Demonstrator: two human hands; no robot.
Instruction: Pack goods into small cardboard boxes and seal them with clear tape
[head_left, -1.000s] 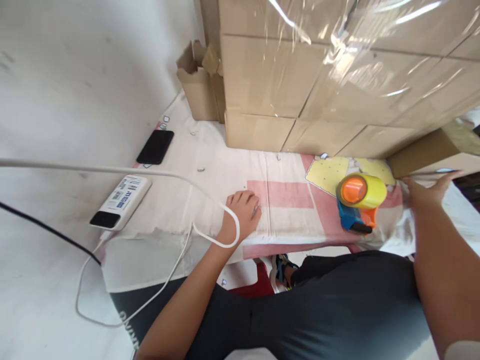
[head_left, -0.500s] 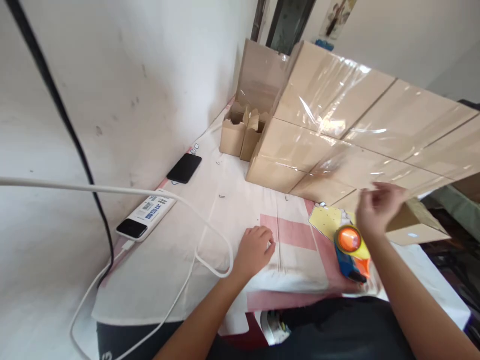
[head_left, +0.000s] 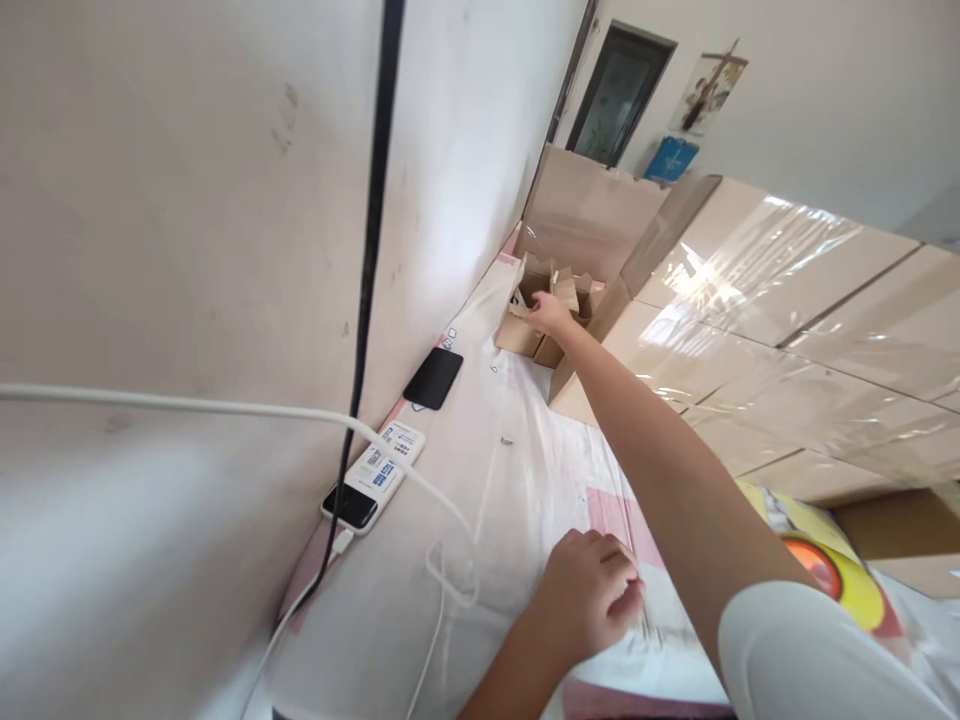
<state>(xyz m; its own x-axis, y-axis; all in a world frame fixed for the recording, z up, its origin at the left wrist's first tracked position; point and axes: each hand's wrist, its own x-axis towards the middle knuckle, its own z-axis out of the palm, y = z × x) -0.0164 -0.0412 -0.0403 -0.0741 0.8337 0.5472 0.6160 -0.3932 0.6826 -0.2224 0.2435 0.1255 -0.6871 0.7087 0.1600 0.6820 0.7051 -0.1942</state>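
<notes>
My right hand point(head_left: 550, 313) is stretched far forward to two small cardboard boxes with open tops. Its fingers look apart at the rim of the left small box point(head_left: 517, 335); partly hidden, they show nothing held. Beside it stands the right small box point(head_left: 550, 352), mostly behind my wrist. Close to me, my left hand point(head_left: 589, 595) rests on the tablecloth point(head_left: 517, 500) with its fingers curled in and nothing visible in them. On the right, a tape dispenser point(head_left: 817, 568) with an orange core lies partly behind my right forearm.
A tall stack of cardboard boxes point(head_left: 757, 370) under clear film stands at right. By the wall lie a black phone point(head_left: 433, 378) and a white power bank point(head_left: 386, 470). A white cable point(head_left: 225, 405) loops across the table. An open cardboard box point(head_left: 892, 525) is at far right.
My right hand has moved from near the tape dispenser, left and forward, to the small open boxes. The view has turned left. My left hand stays curled on the table.
</notes>
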